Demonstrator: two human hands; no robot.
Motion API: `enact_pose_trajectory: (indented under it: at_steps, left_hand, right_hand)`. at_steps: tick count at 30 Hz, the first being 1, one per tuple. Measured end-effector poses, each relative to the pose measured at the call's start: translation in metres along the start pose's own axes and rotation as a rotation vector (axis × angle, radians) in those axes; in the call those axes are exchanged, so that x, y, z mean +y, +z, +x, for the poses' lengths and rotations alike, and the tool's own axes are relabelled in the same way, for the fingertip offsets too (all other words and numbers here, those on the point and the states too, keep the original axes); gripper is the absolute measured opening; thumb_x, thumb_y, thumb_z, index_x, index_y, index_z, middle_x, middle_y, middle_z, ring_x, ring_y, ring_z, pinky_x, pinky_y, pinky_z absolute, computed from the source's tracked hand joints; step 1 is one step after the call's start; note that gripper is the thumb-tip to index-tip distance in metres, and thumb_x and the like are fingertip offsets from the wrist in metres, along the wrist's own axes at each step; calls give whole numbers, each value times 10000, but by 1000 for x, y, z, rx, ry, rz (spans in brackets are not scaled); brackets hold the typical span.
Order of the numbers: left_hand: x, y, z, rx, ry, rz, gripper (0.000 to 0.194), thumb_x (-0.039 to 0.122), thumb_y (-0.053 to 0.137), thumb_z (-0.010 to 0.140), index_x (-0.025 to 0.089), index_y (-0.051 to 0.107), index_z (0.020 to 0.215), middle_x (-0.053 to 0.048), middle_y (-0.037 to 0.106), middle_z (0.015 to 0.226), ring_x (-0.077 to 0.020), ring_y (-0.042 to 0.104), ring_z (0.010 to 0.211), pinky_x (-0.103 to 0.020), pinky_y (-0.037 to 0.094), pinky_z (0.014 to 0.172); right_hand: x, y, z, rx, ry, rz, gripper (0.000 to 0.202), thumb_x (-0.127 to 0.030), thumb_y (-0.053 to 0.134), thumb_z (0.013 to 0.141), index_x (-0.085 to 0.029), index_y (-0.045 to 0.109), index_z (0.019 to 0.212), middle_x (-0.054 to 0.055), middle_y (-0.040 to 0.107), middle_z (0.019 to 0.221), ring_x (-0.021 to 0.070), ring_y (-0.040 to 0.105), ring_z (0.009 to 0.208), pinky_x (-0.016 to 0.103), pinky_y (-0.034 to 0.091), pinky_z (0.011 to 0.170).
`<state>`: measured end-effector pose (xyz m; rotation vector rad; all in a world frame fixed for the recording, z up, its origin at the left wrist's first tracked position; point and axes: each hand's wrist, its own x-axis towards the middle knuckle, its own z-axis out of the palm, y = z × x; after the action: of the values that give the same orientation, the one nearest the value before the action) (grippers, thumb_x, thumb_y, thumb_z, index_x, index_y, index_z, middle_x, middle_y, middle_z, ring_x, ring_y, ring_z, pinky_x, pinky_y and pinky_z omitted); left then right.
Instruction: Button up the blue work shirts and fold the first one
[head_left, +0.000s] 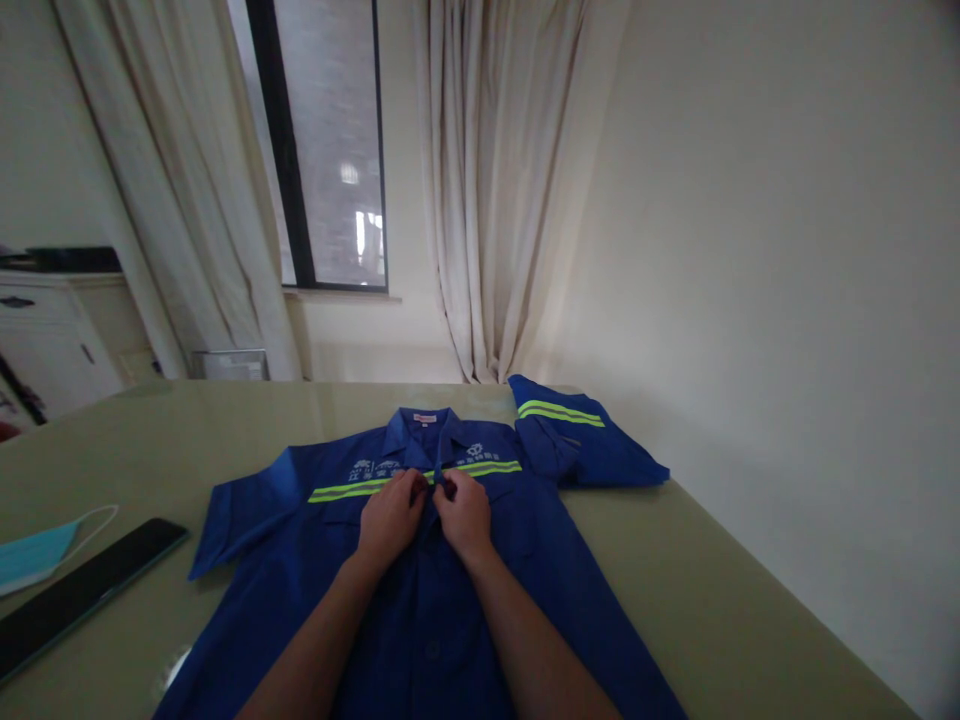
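A blue short-sleeved work shirt (465, 620) lies face up on the table, collar at the far end, with a yellow-green reflective stripe and white print across the chest. At the front opening, level with the stripe, my left hand (392, 515) pinches one edge of the shirt. Close beside it, my right hand (463, 508) has its fingers closed on the other edge, lifting the fabric a little. The fingertips of both hands almost meet; any button between them is hidden. Lower down, the placket lies flat between my forearms.
Another folded blue garment (592, 440) with the same stripe lies at the table's far right, against the shirt's sleeve. To the left are a dark phone-like slab (90, 590) and a light-blue face mask (37, 555). The table (720, 600) runs along a wall at right.
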<state>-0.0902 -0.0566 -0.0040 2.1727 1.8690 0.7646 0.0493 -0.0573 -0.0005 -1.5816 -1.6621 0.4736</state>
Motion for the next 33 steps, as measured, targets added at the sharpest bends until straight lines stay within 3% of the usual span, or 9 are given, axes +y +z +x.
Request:
enact_pose_trajectory:
  at_steps: [7,13,17,21,26,33]
  left_hand:
    - [0,3,1,80,87,-84,97,188,453,962,226,541,962,-46,656,1010,-219,641,981,-322,464,849]
    - [3,4,-1,62,222,-73,159,173,383,984,220,532,962,-70,636,1003,-232,626,950,-345,489,859]
    - [1,7,0,109,184,-73,170,195,372,988,216,541,982,-89,647,1020,-254,634,978,-373,498,881]
    - [-3,11,4,149,176,-178,181,217,377,977,207,553,1016,-98,677,1015,-261,655,979,-389,499,894]
    - [-3,6,7,83,113,-378,214,373,438,982,219,585,967,-62,730,919,-241,695,869,-347,498,795]
    - [-8,6,11,82,64,-457,256,407,451,934,214,609,879,-46,722,829,-220,671,756,-311,460,702]
  right_hand:
    - [-3,-1,-2,10,-36,-41,113,-215,630,853,-238,740,869,23,746,834,173,658,764,239,358,635]
    - [-2,-2,-1,20,-32,-48,113,-199,636,830,-230,739,796,13,735,733,163,652,679,235,340,593]
    - [-1,0,-1,-3,-101,14,152,-226,611,867,-231,754,815,19,754,762,165,672,696,223,388,619]
    - [3,3,2,12,-133,144,329,-279,482,971,-226,740,774,23,743,727,168,678,671,228,425,623]
    - [7,5,4,-6,-88,224,156,-262,590,905,-239,743,920,-7,722,699,174,670,636,237,449,609]
    - [12,8,8,95,-137,266,53,-197,662,819,-211,700,784,19,708,820,180,646,769,266,455,706]
